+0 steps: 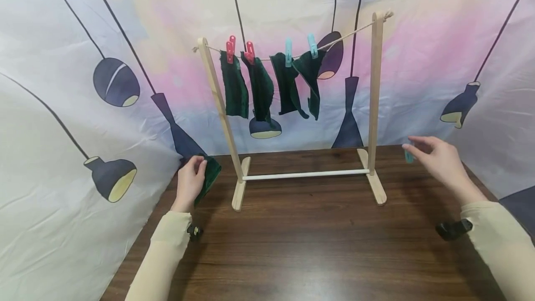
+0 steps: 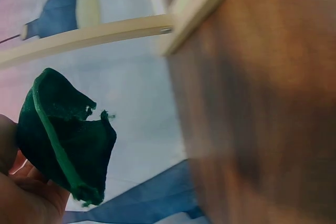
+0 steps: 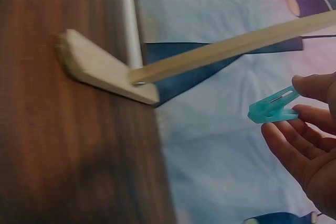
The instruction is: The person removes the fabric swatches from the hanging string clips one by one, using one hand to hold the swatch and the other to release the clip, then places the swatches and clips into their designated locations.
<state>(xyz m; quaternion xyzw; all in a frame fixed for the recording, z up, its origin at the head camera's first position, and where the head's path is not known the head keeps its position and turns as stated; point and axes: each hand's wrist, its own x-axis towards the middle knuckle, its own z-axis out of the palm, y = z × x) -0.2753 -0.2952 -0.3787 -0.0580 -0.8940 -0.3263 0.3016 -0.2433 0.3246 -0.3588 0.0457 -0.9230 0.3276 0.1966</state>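
Note:
My left hand (image 1: 191,182) pinches a dark green cloth (image 1: 211,173) just left of the wooden rack's (image 1: 219,101) left foot. In the left wrist view the same cloth (image 2: 68,145) hangs folded and curled from the fingers. Off to the right of the rack, my right hand (image 1: 440,159) grips a light blue clothespin (image 1: 408,154). Up close in the right wrist view, thumb and fingers hold the clothespin (image 3: 273,107) by its handle ends. Several green cloth pieces (image 1: 236,89) hang from the rope, held by red clothespins (image 1: 249,52) and light blue clothespins (image 1: 288,52).
Two upright wooden posts carry the rope (image 1: 351,35), with a white bar (image 1: 305,174) joining them low down. The rack stands near the back of the dark wooden table (image 1: 301,245). A fabric backdrop (image 1: 284,3) printed with lamps surrounds it.

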